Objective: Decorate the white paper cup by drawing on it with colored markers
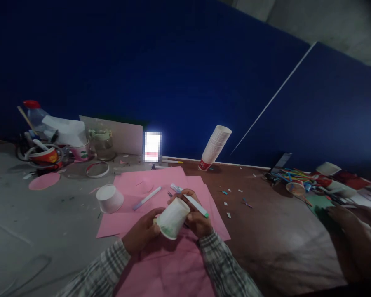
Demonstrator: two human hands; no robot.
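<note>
A white paper cup (173,218) with green colouring near its rim is tilted between my hands. My left hand (144,232) is closed on the cup's left side. My right hand (199,220) steadies its right side and also grips a white marker (195,205) with a green end. Pink paper sheets (117,222) lie beneath. On them, left of the cup, rests another marker (146,198) with a purple end. A second white paper cup (109,199) sits mouth-down near the sheets' left edge. Behind my right hand, scissors tips (170,194) show in part.
A leaning stack of paper cups (214,147) stands at the back by the blue partition (185,82). A glass jar (101,144), tape roll (97,169) and bottle (34,113) are at left. Paper scraps (228,215) dot the table. Another person's hand (343,218) is at right.
</note>
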